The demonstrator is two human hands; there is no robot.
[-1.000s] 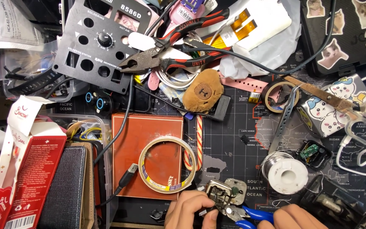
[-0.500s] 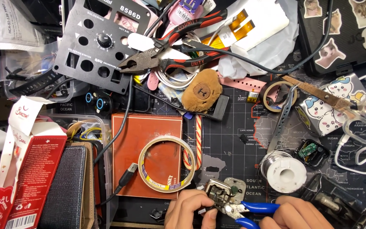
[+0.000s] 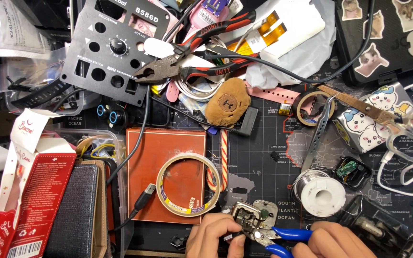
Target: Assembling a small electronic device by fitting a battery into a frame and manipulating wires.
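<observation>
At the bottom edge my left hand (image 3: 216, 237) pinches a small square metal part (image 3: 252, 217) with a round dark piece on it. My right hand (image 3: 333, 242) grips blue-handled pliers (image 3: 283, 237), and their jaws bite the lower right of that metal part. Both hands are cut off by the bottom of the view. A roll of clear tape (image 3: 188, 184) lies just above my left hand on an orange-brown box (image 3: 144, 157).
A solder spool (image 3: 320, 193) sits above my right hand. Red-handled pliers (image 3: 187, 52), a black panel with a knob (image 3: 111, 48), a brown plush (image 3: 226, 101), scissors (image 3: 374, 112), a red carton (image 3: 34, 191) and cables crowd the dark map mat (image 3: 273, 157).
The view has shifted slightly. My hands and the blue pliers have stayed on the metal part, with only small movements of the fingers.
</observation>
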